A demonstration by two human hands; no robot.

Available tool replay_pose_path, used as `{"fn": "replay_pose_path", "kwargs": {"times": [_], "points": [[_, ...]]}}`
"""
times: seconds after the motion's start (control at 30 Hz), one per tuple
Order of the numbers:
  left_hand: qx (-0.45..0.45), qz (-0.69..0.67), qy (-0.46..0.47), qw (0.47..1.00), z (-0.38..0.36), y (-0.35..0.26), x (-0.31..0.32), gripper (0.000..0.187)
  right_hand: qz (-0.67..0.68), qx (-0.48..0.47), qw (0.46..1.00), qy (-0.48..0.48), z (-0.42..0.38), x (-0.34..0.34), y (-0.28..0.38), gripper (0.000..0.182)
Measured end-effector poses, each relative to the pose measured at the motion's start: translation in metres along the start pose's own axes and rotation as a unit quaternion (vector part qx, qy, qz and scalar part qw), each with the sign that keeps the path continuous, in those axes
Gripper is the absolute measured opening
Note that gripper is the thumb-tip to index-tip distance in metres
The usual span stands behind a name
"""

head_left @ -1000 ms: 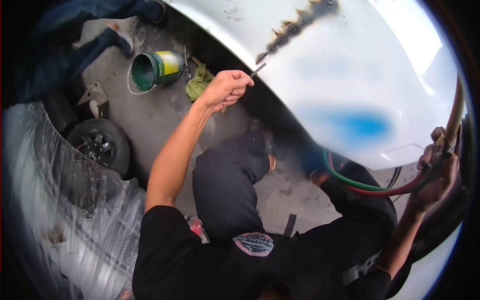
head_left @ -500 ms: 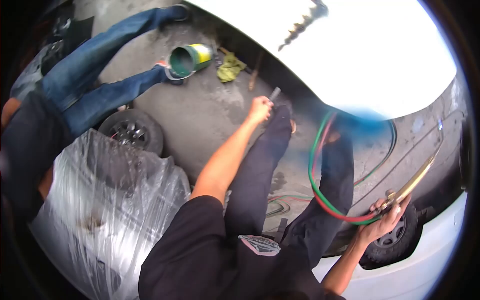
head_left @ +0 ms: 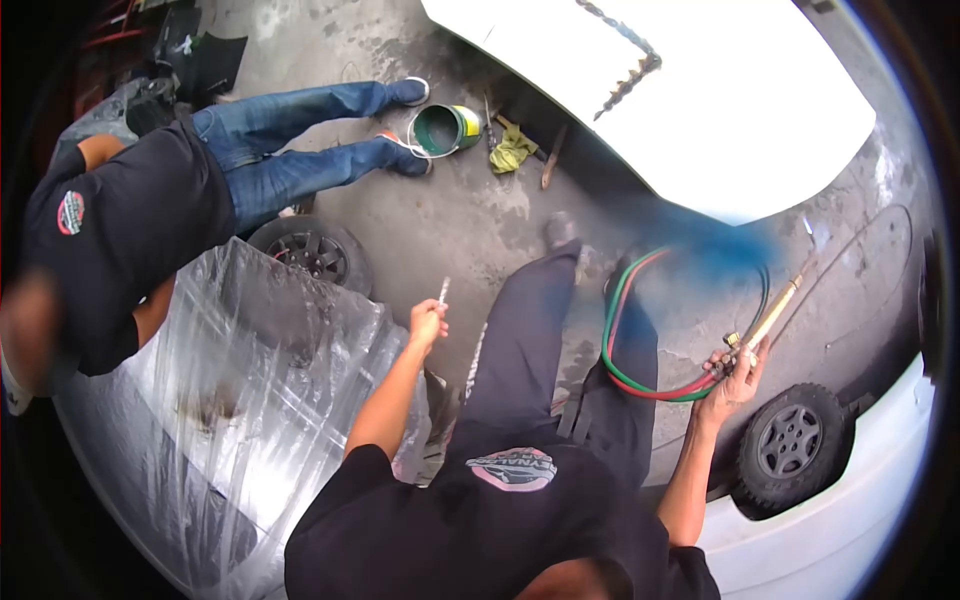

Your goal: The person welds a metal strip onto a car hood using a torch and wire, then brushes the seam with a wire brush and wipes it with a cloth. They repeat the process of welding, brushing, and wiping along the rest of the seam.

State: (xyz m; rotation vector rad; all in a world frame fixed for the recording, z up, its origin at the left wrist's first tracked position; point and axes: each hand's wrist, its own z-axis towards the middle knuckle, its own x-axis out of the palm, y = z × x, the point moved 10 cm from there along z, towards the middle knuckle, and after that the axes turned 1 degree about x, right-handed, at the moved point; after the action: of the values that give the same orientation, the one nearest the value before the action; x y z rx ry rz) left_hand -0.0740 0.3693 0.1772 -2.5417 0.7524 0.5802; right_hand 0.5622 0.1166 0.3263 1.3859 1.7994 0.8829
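My left hand is closed around a short, pale grey stick that points up from the fist, held over the floor left of my legs. My right hand grips a brass gas torch by its valve end. A small pale glow shows near the torch's bent tip. Green and red hoses loop from the torch's rear across my legs. Beyond the hands is a large white panel with a dark, scorched, angled line on it.
A co-worker in jeans stands at left beside a plastic-covered car part. A loose wheel, green bucket and yellow-green rag are on the floor. Another wheel and white bodywork are at right.
The view has shifted. My left hand has moved left, away from the white panel, with the stick still in it. My right hand still holds the torch, now more upright.
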Motion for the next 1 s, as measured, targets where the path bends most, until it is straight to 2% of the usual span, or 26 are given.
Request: {"fn": "replay_pose_path", "kwargs": {"times": [0.13, 0.2, 0.23, 0.37, 0.43, 0.47, 0.5, 0.53, 0.57, 0.73, 0.87, 1.0], "points": [[0.053, 0.023, 0.004, 0.998, -0.012, -0.06, -0.049, 0.016, 0.024, 0.014, 1.0, -0.002, -0.04, 0.016, 0.007, 0.057], [0.115, 0.011, 0.036, 0.993, -0.009, -0.097, -0.063, 0.016, 0.018, 0.004, 1.0, -0.019, -0.068, 0.023, 0.01, 0.064], [0.121, 0.017, 0.048, 0.991, -0.002, -0.111, -0.073, 0.016, 0.021, -0.011, 0.999, -0.032, -0.084, 0.029, 0.011, 0.062], [0.184, 0.055, 0.139, 0.971, 0.059, -0.188, -0.09, 0.017, 0.02, -0.046, 0.99, -0.129, -0.143, 0.044, 0.012, 0.057], [0.198, 0.063, 0.144, 0.967, 0.084, -0.199, -0.125, 0.018, 0.017, -0.113, 0.987, -0.115, -0.185, 0.06, 0.013, 0.051], [0.221, 0.042, 0.138, 0.965, 0.102, -0.223, -0.135, 0.018, 0.018, -0.112, 0.986, -0.123, -0.203, 0.073, 0.013, 0.051], [0.238, 0.08, 0.153, 0.956, 0.115, -0.243, -0.145, 0.019, 0.043, -0.107, 0.983, -0.14, -0.216, 0.083, 0.017, 0.05], [0.235, 0.129, 0.161, 0.95, 0.126, -0.269, -0.148, 0.019, 0.058, -0.082, 0.983, -0.155, -0.203, 0.097, 0.021, 0.049], [0.24, 0.12, 0.168, 0.949, 0.129, -0.288, -0.152, 0.02, 0.068, -0.109, 0.98, -0.152, -0.209, 0.107, 0.027, 0.05], [0.24, 0.114, 0.162, 0.95, 0.137, -0.376, -0.161, 0.026, 0.082, -0.048, 0.973, -0.209, -0.228, 0.132, 0.022, 0.05], [0.291, 0.111, 0.145, 0.939, 0.118, -0.429, -0.171, 0.034, 0.113, -0.041, 0.966, -0.229, -0.218, 0.13, -0.005, 0.039], [0.289, 0.068, 0.132, 0.946, 0.108, -0.46, -0.189, 0.037, 0.119, -0.054, 0.963, -0.235, -0.221, 0.142, -0.01, 0.029]]}}
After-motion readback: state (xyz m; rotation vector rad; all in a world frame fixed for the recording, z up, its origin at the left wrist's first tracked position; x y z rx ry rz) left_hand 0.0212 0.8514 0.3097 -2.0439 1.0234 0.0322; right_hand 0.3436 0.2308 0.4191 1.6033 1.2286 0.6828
